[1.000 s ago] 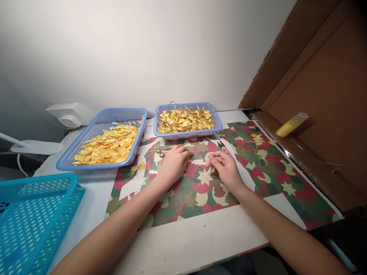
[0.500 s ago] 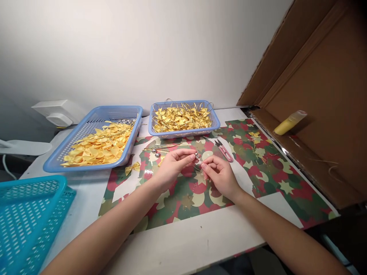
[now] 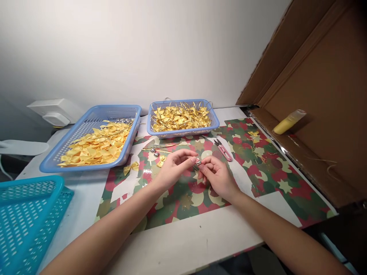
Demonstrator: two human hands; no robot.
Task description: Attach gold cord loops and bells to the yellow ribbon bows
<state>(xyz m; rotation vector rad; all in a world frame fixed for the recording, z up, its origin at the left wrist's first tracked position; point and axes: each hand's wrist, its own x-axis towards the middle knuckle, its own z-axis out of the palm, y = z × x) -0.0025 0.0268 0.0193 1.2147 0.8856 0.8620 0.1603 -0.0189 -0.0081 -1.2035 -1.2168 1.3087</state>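
A small silver jingle bell [image 3: 198,162] sits between the fingertips of my two hands, above the patterned mat. My left hand [image 3: 178,168] pinches it from the left, thumb against the fingers. On its other side my right hand [image 3: 218,177] is closed, with thumb and forefinger at the bell. Any cord there is too fine to make out. Two more silver bells [image 3: 156,154] lie left of my hands, by some gold cords [image 3: 163,146]. A yellow ribbon bow [image 3: 161,162] is partly hidden behind my left hand, and another bow [image 3: 134,166] lies farther left.
Pink thread snips [image 3: 224,150] lie right of my hands. Behind stand a blue basket [image 3: 183,133] of corded bows and a larger blue basket [image 3: 83,168] of yellow bows and bells. A teal basket [image 3: 61,198] is at left. Cardboard [image 3: 321,114] walls the right, holding a yellow tube [image 3: 289,121].
My right hand has moved slightly left and its fingertips now meet the bell, which sits a little lower. The whole view has shifted slightly.
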